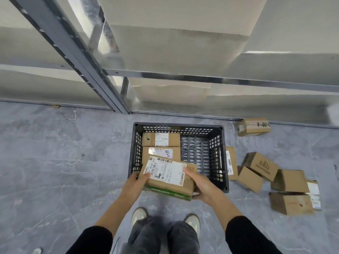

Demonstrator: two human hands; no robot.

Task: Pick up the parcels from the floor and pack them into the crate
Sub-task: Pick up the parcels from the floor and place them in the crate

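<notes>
A dark plastic crate [222, 162] stands on the grey floor in front of me. Two cardboard parcels lie in its left half, one at the back [150, 139] and one in front of it [146, 153]. I hold a cardboard parcel with a white label [167, 176] over the crate's near left corner. My left hand [136, 182] grips its left end and my right hand [202, 184] grips its right end. Several more parcels [260, 165] lie on the floor to the right of the crate.
A metal shelving rack [110, 96] rises behind the crate, with large pale boxes on its shelves. One lone parcel [254, 126] sits by the rack's base at the right. My shoes [139, 215] stand just behind the crate.
</notes>
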